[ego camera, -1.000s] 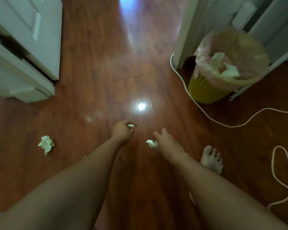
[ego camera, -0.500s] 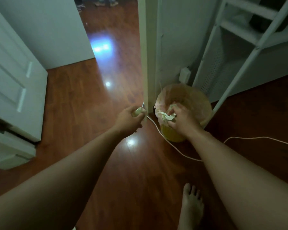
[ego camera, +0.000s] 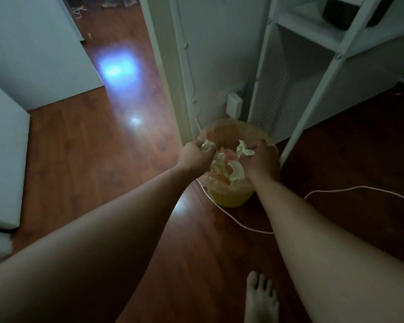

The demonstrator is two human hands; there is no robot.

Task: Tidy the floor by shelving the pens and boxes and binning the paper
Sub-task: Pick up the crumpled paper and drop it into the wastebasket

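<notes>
Yellow mesh plastic forms the wall of the bin (ego camera: 230, 199). It stands on the reddish wood floor (ego camera: 91, 173) at the foot of a white door frame (ego camera: 166, 73), just beside a white shelf unit (ego camera: 313, 94). A pale pinkish liner bag (ego camera: 222, 130) is folded over its rim.

Both bare arms reach forward over the opening. The left grip (ego camera: 193, 156) is clamped on a crumpled paper ball (ego camera: 207, 145), fingers curled round it, above the bin's left edge. The right grip (ego camera: 261, 160) is likewise clamped on a second crumpled paper (ego camera: 243, 149), held at the fingertips over the right half of the opening. Neither piece has dropped in. Between the two, more loose paper (ego camera: 234, 170) — pale and crumpled — lies inside the liner.

A white cord (ego camera: 336, 190) curves over the floor past the near side of the bin and off to the right edge. A small white plug box (ego camera: 234, 105) sits on the wall just behind the bin. A bare foot (ego camera: 260, 297) stands on the floor at the bottom edge, well apart from the bin. At far left is a white door (ego camera: 5, 164), and light glares blue-white on the boards in the passage beyond the frame.
</notes>
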